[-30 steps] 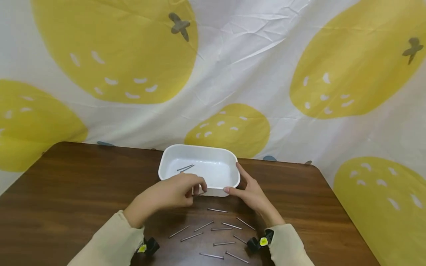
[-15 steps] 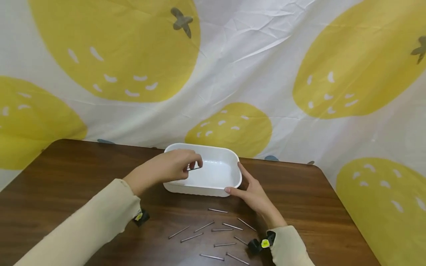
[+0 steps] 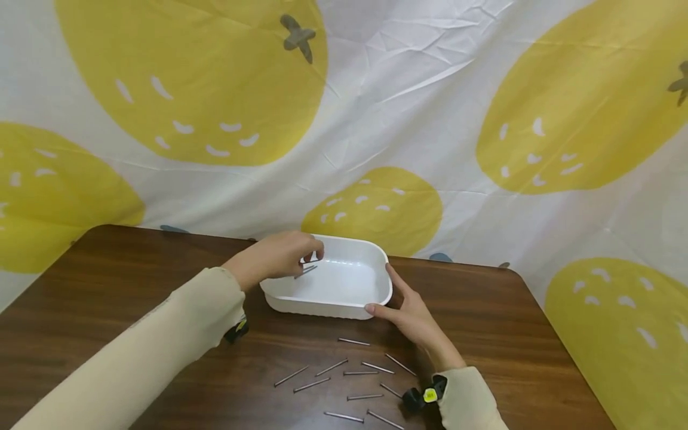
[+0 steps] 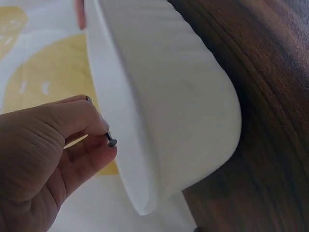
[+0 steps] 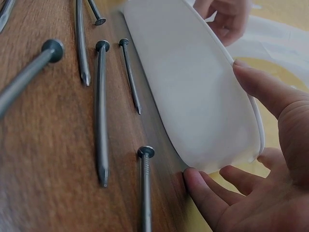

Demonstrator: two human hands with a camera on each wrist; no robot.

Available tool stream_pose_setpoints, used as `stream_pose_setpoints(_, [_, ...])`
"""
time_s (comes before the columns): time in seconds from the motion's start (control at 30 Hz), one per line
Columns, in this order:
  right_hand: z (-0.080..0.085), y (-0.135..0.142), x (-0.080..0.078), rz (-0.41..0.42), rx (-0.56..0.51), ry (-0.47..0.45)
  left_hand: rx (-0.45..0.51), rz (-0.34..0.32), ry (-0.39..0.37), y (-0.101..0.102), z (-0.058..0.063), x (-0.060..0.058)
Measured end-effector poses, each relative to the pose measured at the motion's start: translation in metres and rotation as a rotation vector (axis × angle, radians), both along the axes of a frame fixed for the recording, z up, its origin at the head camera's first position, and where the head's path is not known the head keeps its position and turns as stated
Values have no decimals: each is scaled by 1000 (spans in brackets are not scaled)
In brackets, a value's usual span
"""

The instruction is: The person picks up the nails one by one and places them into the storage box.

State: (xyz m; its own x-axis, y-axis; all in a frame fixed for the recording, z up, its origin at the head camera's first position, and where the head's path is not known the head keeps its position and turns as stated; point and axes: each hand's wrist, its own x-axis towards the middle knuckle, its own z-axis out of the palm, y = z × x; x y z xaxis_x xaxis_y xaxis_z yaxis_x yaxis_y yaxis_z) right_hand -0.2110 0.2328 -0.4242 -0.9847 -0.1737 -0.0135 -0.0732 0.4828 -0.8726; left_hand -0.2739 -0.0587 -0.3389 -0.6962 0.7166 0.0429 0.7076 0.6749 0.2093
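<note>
A white rectangular dish (image 3: pixel 322 308) stands near the back of the table. My left hand (image 3: pixel 274 257) reaches over its left end and pinches a nail (image 4: pixel 112 142) between thumb and fingers, the head pointing out in the left wrist view. Below those fingertips, more nails (image 3: pixel 306 271) lie on the dish's floor, partly hidden by the hand. At the right end, my right hand (image 3: pixel 412 316) holds the dish, thumb on the near rim and fingers round the end wall (image 5: pixel 212 145).
Several loose nails (image 3: pixel 361 373) lie scattered on the dark wooden table (image 3: pixel 510 346) in front of the dish, close to the right wrist's black camera (image 3: pixel 412 399). A white cloth with yellow fruit shapes (image 3: pixel 376 203) hangs right behind the table's back edge.
My left hand has carried the nail from the dish's near rim back over its left part. The right hand keeps its hold on the dish's end.
</note>
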Motion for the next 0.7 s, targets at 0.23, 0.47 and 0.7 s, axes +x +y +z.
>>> stream_pose_setpoints(0.23, [-2,1,1,3,-1,-7,-70,125,-37,6,-17,-11])
stream_pose_setpoints(0.47, [-2,1,-1,10,-13,-4,-97,163,-9,5,-29,-21])
stream_pose_setpoints(0.7, [0,1,0,8,-21,1,-95,169,49,-1,-41,-26])
